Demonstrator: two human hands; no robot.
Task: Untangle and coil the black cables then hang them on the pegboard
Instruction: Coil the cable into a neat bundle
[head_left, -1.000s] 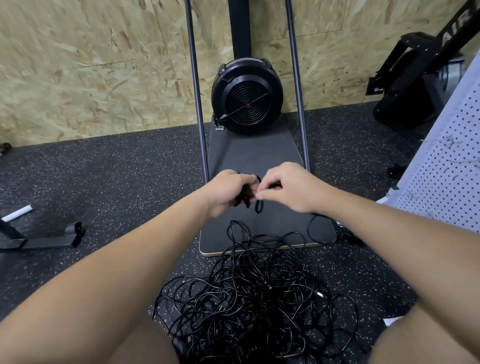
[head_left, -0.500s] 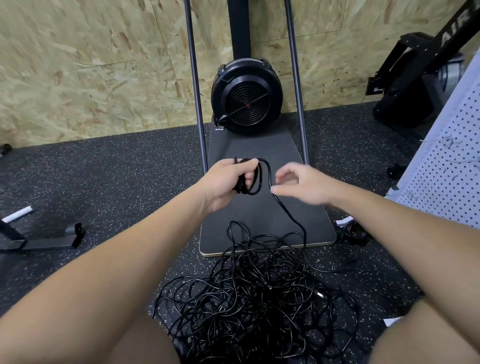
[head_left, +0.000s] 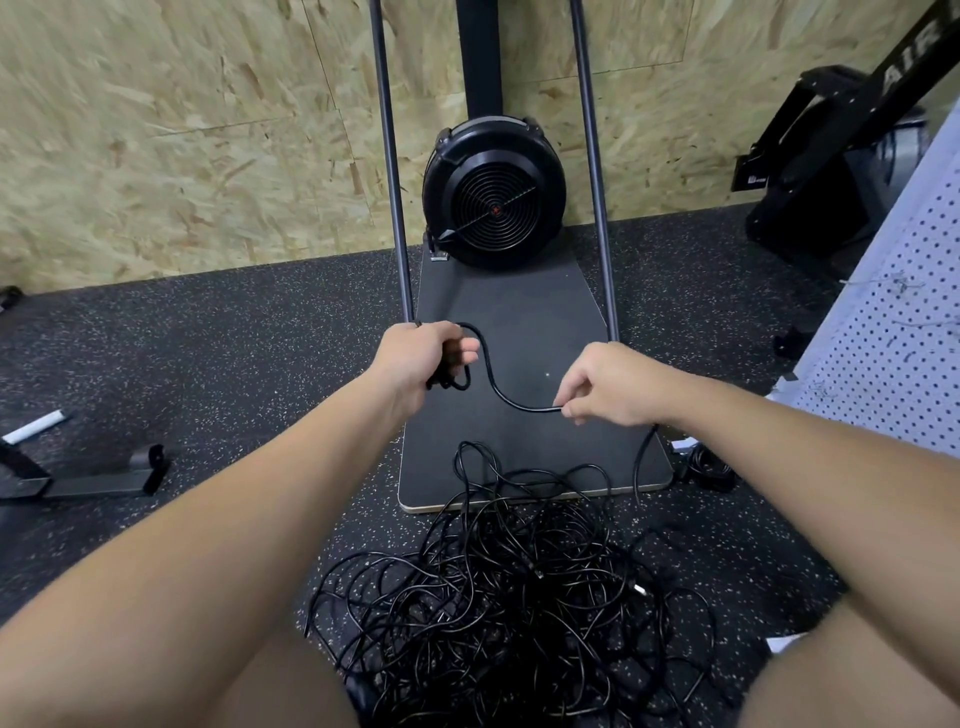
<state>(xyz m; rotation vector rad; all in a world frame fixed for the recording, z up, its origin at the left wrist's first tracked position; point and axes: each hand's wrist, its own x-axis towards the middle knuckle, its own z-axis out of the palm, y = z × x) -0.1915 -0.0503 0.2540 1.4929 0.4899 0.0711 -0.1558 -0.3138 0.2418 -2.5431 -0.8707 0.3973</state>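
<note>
Black cable (head_left: 498, 387) — slack, S-curved between hands

A black round fan housing (head_left: 493, 193) stands at the far end of a dark flat base board (head_left: 524, 332), against the chipboard wall (head_left: 182, 130). Two thin dark poles (head_left: 390, 156) rise from the board's left and right edges. The board lies on speckled black rubber flooring (head_left: 234, 353). A black metal frame foot (head_left: 88, 475) lies near the floor's left edge, and black exercise equipment (head_left: 831, 156) stands at the far right.
</note>
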